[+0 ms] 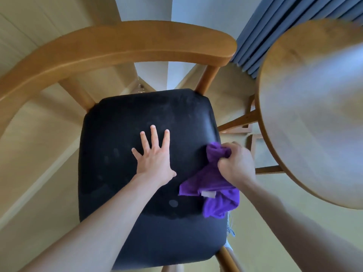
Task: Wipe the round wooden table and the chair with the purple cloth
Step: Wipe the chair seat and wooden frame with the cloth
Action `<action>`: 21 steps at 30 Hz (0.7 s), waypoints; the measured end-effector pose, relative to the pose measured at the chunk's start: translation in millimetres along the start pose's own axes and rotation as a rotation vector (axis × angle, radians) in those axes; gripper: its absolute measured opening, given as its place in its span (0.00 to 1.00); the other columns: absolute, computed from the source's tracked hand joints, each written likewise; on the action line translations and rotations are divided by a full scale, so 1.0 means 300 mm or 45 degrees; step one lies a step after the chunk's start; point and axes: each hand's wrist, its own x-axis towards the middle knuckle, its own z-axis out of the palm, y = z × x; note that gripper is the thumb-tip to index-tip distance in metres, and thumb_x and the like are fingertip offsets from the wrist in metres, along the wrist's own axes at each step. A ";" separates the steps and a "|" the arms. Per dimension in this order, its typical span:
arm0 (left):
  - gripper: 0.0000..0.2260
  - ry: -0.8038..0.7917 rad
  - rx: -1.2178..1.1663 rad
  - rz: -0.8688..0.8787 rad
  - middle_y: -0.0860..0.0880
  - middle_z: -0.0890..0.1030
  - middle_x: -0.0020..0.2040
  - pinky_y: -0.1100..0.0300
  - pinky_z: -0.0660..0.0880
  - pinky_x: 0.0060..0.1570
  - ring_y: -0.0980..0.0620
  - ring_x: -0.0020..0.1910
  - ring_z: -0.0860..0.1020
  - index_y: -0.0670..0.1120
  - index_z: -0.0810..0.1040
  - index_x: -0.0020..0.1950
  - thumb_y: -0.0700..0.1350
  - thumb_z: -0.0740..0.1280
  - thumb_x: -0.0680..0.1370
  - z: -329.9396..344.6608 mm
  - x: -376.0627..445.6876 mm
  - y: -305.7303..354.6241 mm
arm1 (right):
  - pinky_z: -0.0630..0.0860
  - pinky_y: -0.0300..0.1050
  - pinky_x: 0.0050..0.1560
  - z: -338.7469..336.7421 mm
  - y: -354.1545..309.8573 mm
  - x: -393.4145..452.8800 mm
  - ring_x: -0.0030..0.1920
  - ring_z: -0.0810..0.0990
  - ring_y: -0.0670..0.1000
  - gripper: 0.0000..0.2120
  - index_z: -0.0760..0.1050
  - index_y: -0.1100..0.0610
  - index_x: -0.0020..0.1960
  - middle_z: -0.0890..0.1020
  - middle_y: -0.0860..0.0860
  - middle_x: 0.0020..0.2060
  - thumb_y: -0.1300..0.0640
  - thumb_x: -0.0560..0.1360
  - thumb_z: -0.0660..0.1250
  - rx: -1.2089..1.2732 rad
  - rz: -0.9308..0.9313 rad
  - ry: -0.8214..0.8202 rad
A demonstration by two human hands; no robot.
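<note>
The chair [121, 48] stands right below me, with a curved wooden backrest and a black padded seat [121, 118]. My left hand [155, 156] lies flat on the middle of the seat with its fingers spread. My right hand [235, 163] is closed around a bunched purple cloth [212, 185] at the seat's right edge. The cloth rests on the seat and hangs down past that edge. The round wooden table [314, 114] stands to the right of the chair, its top pale and glossy.
Blue-grey curtains [275, 22] hang behind the table at the upper right. Beige floor [39, 163] surrounds the chair. Wooden table legs and rails [241, 118] show between the chair and the tabletop. A white wall corner [151, 75] lies beyond the backrest.
</note>
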 end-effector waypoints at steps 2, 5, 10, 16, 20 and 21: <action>0.58 0.012 -0.020 0.076 0.46 0.26 0.80 0.25 0.56 0.74 0.35 0.82 0.35 0.56 0.33 0.83 0.54 0.79 0.73 0.034 -0.036 0.019 | 0.75 0.51 0.56 0.001 -0.063 0.088 0.62 0.75 0.57 0.24 0.79 0.51 0.64 0.76 0.49 0.57 0.63 0.69 0.64 0.091 -0.044 0.074; 0.63 -0.073 0.067 0.130 0.46 0.23 0.78 0.23 0.53 0.73 0.34 0.80 0.30 0.57 0.31 0.82 0.57 0.81 0.69 0.090 -0.087 0.047 | 0.71 0.55 0.67 0.053 -0.100 0.135 0.69 0.67 0.61 0.30 0.70 0.50 0.74 0.69 0.52 0.70 0.61 0.72 0.65 -0.097 -0.130 -0.069; 0.70 -0.139 0.234 0.115 0.42 0.20 0.76 0.20 0.54 0.71 0.30 0.78 0.28 0.56 0.27 0.80 0.57 0.84 0.64 0.128 -0.089 0.061 | 0.73 0.54 0.57 0.111 0.054 -0.095 0.61 0.69 0.64 0.26 0.73 0.52 0.67 0.71 0.53 0.67 0.62 0.69 0.65 -0.368 -0.280 -0.132; 0.69 -0.070 0.259 0.110 0.43 0.24 0.79 0.22 0.57 0.71 0.31 0.80 0.31 0.57 0.29 0.81 0.61 0.83 0.64 0.131 -0.099 0.060 | 0.75 0.50 0.50 0.117 0.184 -0.349 0.56 0.71 0.57 0.19 0.77 0.48 0.58 0.73 0.46 0.55 0.61 0.69 0.62 -0.463 -0.335 -0.416; 0.69 -0.071 0.274 0.089 0.42 0.24 0.78 0.22 0.57 0.71 0.30 0.80 0.31 0.57 0.29 0.81 0.60 0.84 0.64 0.132 -0.097 0.071 | 0.78 0.51 0.50 0.037 0.184 -0.262 0.55 0.77 0.56 0.21 0.82 0.49 0.57 0.78 0.47 0.52 0.62 0.66 0.65 -0.184 -0.215 -0.343; 0.69 -0.069 0.282 0.085 0.42 0.24 0.78 0.22 0.57 0.71 0.30 0.80 0.32 0.57 0.28 0.81 0.61 0.84 0.64 0.134 -0.095 0.071 | 0.78 0.51 0.52 0.017 0.175 -0.219 0.55 0.78 0.57 0.22 0.82 0.50 0.58 0.78 0.48 0.53 0.63 0.66 0.65 -0.089 -0.174 -0.211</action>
